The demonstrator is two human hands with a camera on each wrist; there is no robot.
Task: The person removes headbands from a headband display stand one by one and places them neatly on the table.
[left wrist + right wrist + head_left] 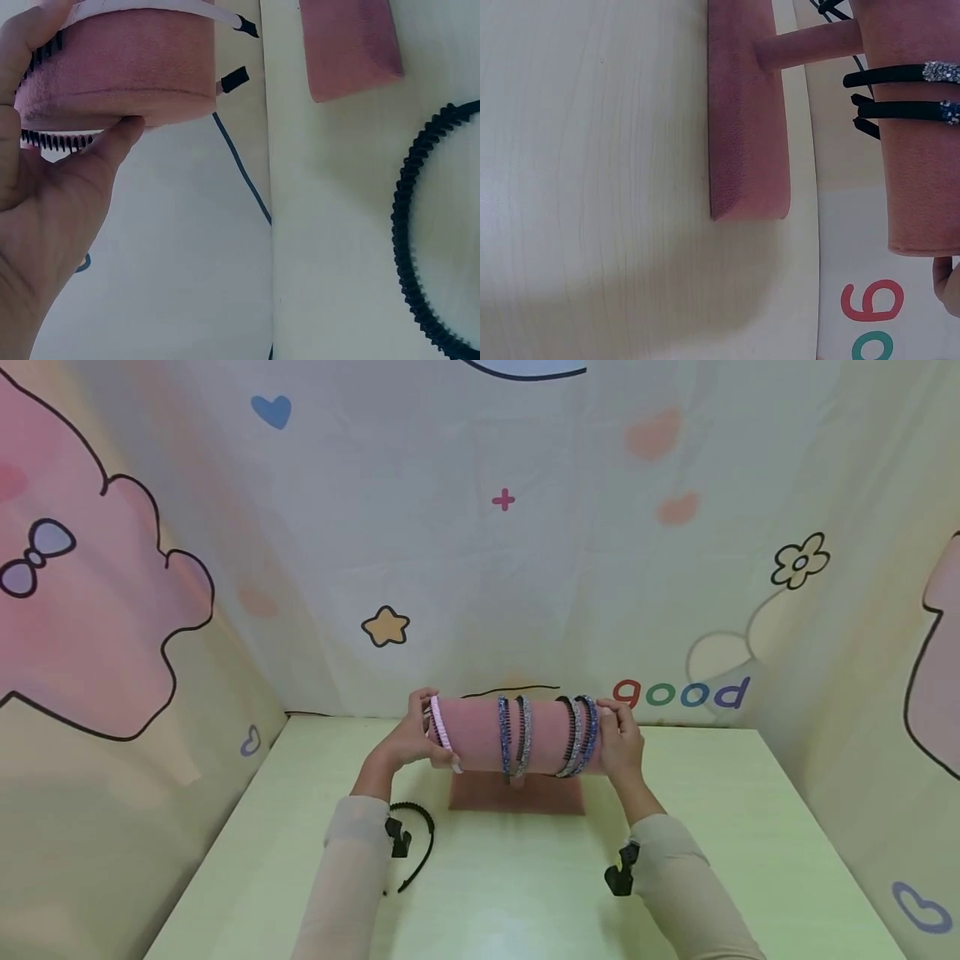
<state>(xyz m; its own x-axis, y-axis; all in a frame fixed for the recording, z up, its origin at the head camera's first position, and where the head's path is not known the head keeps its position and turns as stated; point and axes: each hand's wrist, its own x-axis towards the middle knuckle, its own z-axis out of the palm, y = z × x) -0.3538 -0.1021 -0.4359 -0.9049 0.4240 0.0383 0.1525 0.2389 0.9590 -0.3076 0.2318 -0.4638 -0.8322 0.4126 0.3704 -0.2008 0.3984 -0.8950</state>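
Observation:
A pink plush headband stand (474, 731) stands near the back of the table, its padded roll lying level above a flat base (517, 797). My left hand (408, 739) grips the roll's left end, thumb below and fingers above, beside a pale pink headband (440, 724). That headband's black-capped tips and dark teeth show in the left wrist view. At the right end, my right hand (621, 745) holds the roll; only a fingertip (946, 289) appears in the right wrist view. Between the hands, the roll carries blue glitter headbands (504, 739) and silver glitter headbands (525, 739).
A black ridged headband (431, 835) lies on the table (517, 893), partly behind the left forearm. Behind the table's back edge hangs a printed cloth backdrop (450, 543), with more cloth along both sides.

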